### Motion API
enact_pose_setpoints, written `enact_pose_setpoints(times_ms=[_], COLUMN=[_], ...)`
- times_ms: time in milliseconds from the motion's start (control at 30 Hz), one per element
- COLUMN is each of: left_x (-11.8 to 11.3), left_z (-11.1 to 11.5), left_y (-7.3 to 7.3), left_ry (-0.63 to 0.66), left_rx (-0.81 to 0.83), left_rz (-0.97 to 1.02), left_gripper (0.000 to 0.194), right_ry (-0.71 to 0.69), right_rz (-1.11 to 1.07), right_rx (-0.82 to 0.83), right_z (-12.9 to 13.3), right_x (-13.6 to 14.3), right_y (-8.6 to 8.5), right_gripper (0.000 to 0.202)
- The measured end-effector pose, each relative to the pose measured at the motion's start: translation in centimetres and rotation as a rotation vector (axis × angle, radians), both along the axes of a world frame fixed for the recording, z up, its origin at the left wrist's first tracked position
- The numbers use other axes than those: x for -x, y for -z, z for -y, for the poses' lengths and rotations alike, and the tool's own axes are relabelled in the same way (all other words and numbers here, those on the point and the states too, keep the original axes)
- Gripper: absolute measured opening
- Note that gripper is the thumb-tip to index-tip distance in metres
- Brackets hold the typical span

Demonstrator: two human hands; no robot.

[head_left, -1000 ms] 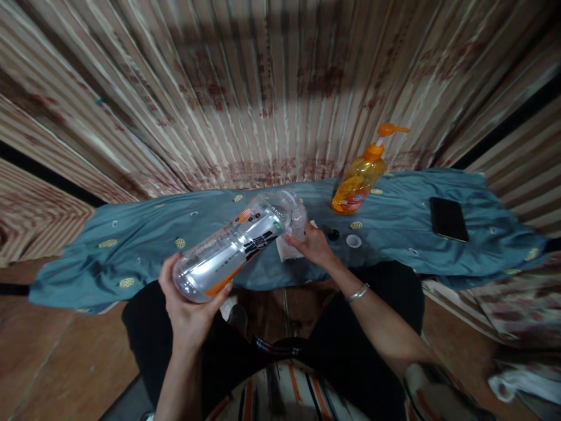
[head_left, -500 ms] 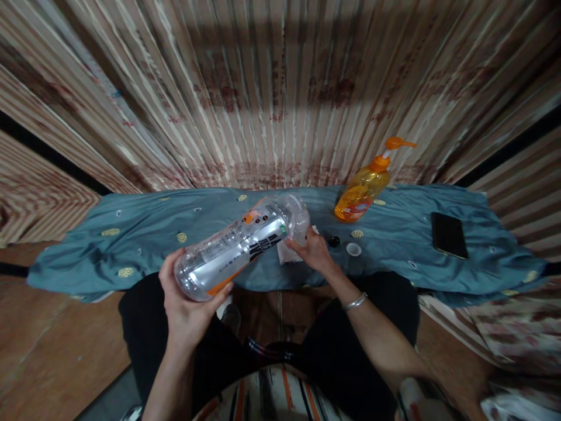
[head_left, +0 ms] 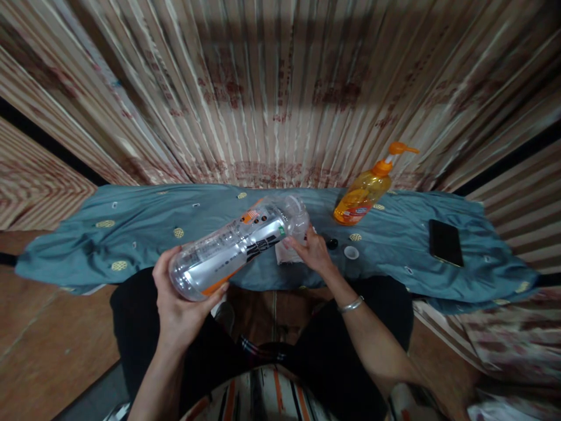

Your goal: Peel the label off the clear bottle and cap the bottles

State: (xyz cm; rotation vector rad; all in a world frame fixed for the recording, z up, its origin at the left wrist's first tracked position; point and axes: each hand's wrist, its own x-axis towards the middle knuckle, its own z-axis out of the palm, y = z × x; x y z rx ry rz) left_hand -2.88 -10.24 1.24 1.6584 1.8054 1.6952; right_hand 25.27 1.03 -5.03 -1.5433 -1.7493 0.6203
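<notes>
A large clear plastic bottle (head_left: 232, 248) with a silver, black and orange label is held tilted across my lap, just over the cloth. My left hand (head_left: 182, 307) wraps round its base end at the lower left. At the other end, my right hand (head_left: 312, 248) grips near the bottle's shoulder and top; some of its fingers are hidden behind the plastic. Below the right hand lies a white tissue-like piece (head_left: 287, 254), partly covered by the bottle. A small black cap (head_left: 333, 244) and a small white cup-like lid (head_left: 351, 252) rest on the cloth right of that hand.
An orange pump bottle (head_left: 362, 193) with amber liquid stands behind the small lids. A black phone (head_left: 445, 242) lies farther right on the blue-green cloth (head_left: 144, 225). Striped curtains (head_left: 263, 117) hang close behind, and dark poles (head_left: 56, 146) slant at both sides.
The view has shifted slightly, moving most things a little within the picture. Both hands keep their hold on the bottle, which stays at nearly the same tilt.
</notes>
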Motion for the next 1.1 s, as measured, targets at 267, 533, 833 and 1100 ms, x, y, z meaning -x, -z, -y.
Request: enact_pose_setpoints(times_ms=[267,533,833,1100], left_x=[-0.3,-0.3,-0.4,-0.4], left_z=[0.0,0.0,0.2,0.6], left_y=[-0.4,-0.4,-0.3,-0.1], left_ry=[0.01,0.025,0.008,-0.007], left_rx=[-0.034,-0.07,-0.059,-0.086], left_rz=[-0.031,-0.072,-0.086,-0.174], left_gripper=[0.098,0.096,0.095,0.094], right_ry=[-0.029,-0.001,0.043,0.069], right_rz=[-0.023,-0.007,0.024,0.028], right_rx=[-0.01,-0.028,-0.033,-0.075], right_z=[-0.2,-0.2,-0.6,-0.6], right_x=[-0.4,-0.2,0.0,0.3], right_y=[-0.3,-0.2,0.6,1.1], right_gripper=[0.046,0.052,0.056,0.051])
